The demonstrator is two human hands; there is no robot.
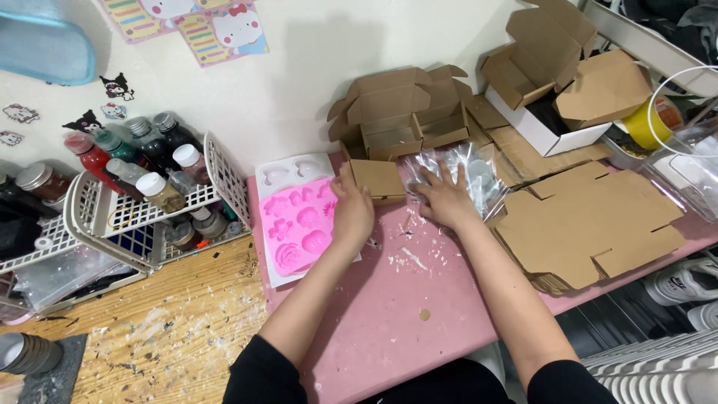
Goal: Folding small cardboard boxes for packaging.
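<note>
Two hands worked on the pink table. Left hand lay palm down, fingers together, touching a small folded cardboard box beside one pink mould. Right hand, fingers spread, pressed flat on a clear plastic bag. One stack of flat cardboard blanks overhung the table's right edge; bare tabletop lay nearer the person.

Both arms stretched forward, black sleeves pushed up past the elbows. Left hand is palm down with fingers loosely curled. Right hand lies flat, fingers spread wide, just beside the left one.
</note>
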